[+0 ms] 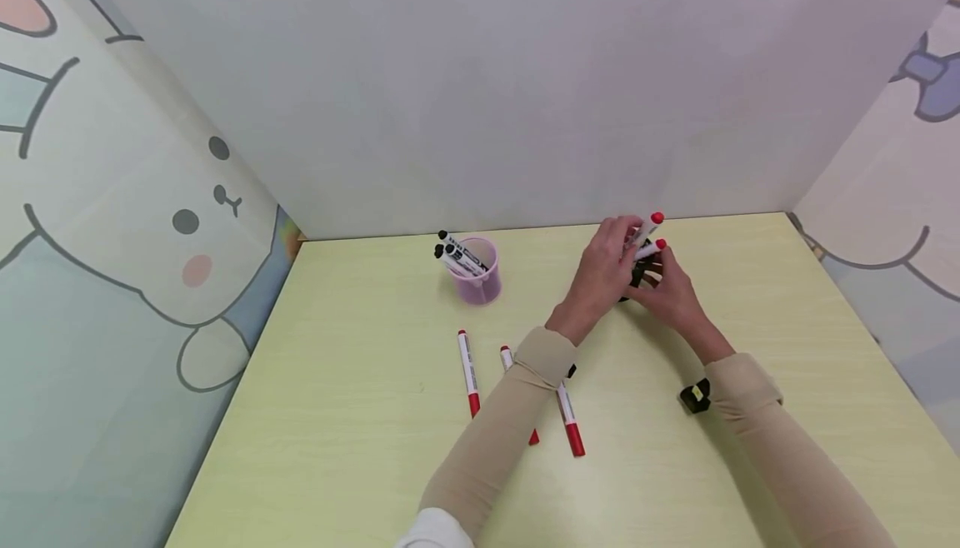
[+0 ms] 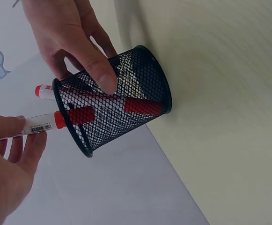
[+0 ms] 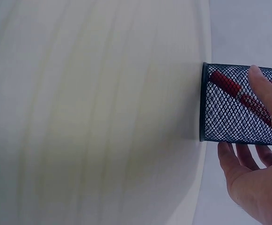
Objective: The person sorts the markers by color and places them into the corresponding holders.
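Note:
My left hand (image 1: 600, 269) pinches a white marker (image 2: 41, 124) with red ends between thumb and fingers. Its lower red end is inside the rim of a black mesh pen holder (image 2: 114, 119). Around the holder's side, my right hand (image 1: 670, 291) grips with the thumb on one face and fingers on the other. A second red-and-white marker (image 1: 649, 250) leans inside the holder, its top sticking out past the rim. In the right wrist view, the holder's base (image 3: 203, 103) is at the tabletop, and red marker parts (image 3: 227, 83) show through the mesh.
A lilac cup (image 1: 480, 288) holding black-ended markers (image 1: 463, 259) stands left of my hands near the wall. Three red-and-white markers lie on the pale table (image 1: 360, 415): one at left (image 1: 468, 365), one partly under my left sleeve (image 1: 506, 356), and one beside it (image 1: 568, 421).

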A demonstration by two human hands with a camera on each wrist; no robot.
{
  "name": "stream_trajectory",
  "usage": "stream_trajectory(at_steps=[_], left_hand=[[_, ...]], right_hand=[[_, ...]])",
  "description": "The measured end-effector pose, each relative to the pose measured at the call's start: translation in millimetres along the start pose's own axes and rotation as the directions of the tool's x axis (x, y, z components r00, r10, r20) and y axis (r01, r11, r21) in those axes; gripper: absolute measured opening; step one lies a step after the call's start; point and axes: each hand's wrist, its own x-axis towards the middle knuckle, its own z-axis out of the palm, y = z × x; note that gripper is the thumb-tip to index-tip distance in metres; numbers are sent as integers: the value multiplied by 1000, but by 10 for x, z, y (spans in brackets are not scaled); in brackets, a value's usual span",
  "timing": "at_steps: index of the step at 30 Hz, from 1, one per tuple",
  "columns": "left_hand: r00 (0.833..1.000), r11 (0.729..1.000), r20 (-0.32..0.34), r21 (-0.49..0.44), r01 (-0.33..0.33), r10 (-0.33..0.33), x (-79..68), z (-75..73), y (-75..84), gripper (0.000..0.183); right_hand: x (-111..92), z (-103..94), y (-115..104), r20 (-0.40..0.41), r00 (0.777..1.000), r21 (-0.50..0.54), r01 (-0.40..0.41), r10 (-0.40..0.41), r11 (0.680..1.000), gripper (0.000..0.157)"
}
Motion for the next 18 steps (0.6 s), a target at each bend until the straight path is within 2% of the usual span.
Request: stream_trajectory(at_steps=[2,5,11,14,18], left_hand=[[999,999,31,55,3,-5,-5,37,-10,32],[997,989,74,148,-26,15,-16,87,-35,30],[991,950,111,296,-103,73,-36,159,-79,29],[990,938,118,327,-115,80,-40,172,-83,30],[987,937,143,328,-122,79,-26,197,-87,28]], right_hand=[[-1,-3,8,-1,1000,-6,6,-6,1000,78],[-1,0,14,-10,1000,-4,28,-28,1000,79],[-9,13,5,-19,999,2,43,-42,999,74],[-7,16,8,-18,998,1,52,-52,999,71],[-7,7,25,-29,997,-8,64,-65,998,68]])
